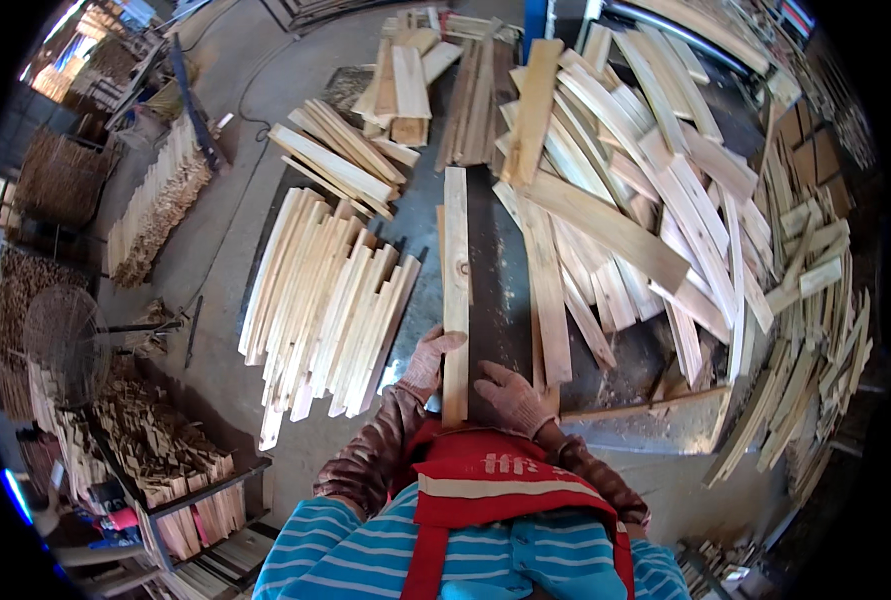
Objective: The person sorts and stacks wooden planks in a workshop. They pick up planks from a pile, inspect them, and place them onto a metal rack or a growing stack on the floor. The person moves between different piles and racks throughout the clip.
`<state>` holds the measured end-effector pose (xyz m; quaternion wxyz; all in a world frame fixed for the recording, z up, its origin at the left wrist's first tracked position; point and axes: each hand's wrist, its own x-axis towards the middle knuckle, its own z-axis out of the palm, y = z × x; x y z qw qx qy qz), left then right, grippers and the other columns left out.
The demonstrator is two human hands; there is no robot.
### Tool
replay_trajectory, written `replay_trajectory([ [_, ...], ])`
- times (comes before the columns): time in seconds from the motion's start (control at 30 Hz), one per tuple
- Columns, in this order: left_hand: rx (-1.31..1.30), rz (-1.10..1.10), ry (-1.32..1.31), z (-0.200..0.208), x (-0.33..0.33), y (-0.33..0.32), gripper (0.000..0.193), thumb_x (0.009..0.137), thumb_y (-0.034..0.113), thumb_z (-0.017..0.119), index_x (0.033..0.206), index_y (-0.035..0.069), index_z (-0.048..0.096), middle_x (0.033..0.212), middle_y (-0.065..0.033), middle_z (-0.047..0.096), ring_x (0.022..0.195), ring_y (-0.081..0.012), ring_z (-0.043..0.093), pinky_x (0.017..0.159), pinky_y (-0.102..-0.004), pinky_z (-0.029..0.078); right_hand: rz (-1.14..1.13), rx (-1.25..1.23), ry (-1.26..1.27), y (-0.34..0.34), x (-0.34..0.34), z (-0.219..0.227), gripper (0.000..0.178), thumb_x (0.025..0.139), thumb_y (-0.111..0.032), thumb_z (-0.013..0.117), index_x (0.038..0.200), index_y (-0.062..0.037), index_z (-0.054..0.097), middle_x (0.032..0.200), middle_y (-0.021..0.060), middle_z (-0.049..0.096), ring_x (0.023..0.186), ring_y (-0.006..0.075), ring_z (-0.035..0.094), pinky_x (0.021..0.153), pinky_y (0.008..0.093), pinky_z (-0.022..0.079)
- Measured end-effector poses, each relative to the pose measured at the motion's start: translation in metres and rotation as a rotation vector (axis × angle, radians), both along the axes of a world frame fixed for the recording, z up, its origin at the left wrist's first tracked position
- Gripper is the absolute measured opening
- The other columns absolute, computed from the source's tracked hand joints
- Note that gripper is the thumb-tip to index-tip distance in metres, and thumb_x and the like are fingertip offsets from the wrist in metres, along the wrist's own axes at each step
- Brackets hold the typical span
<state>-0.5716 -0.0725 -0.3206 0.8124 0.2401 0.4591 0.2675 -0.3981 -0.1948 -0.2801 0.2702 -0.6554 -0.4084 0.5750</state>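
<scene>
A long, narrow wooden board [455,260] with a knot lies lengthwise in front of me, its near end close to my red apron. My left hand [429,363], in a pale work glove, grips the board's left edge near that end, thumb over the top face. To the right of the board, my right hand [517,399], also gloved, hovers over the dark table [500,335] with its fingers apart, pointing at the board and not closed on anything. Another thin strip of wood shows partly from under the board's left side.
Left of the board stands a row of stacked boards [325,300], with a smaller bundle [340,155] behind it. A loose heap of boards [615,190] covers the table's right side. More wood [160,200] is stacked on the floor at left, near a standing fan [63,335].
</scene>
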Motion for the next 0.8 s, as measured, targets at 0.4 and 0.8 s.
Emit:
replay_trajectory([
  [0.4,0.431,0.522,0.378,-0.002,0.005,0.254,0.03,0.087,0.012,0.071,0.112,-0.001,0.064,0.086,-0.0094,0.067,0.071,-0.0227,0.066,0.062,-0.0384,0.055,-0.135,-0.098,-0.064,0.029,0.028,-0.029,0.056,0.092,-0.038,0.064,0.135,-0.0019,0.06,0.117,0.0218,0.071,0.111,0.0328,0.068,0.095,0.0382,0.052],
  [0.8,0.425,-0.128,1.431,-0.017,-0.009,0.469,0.066,0.082,0.051,0.063,0.12,-0.002,0.07,0.119,-0.0309,0.068,0.116,-0.0428,0.065,0.096,-0.0467,0.052,-0.16,0.143,-0.291,0.048,0.067,-0.063,0.044,0.094,-0.033,0.065,0.13,-0.0071,0.063,0.105,0.0158,0.073,0.098,0.0316,0.07,0.085,0.0392,0.053],
])
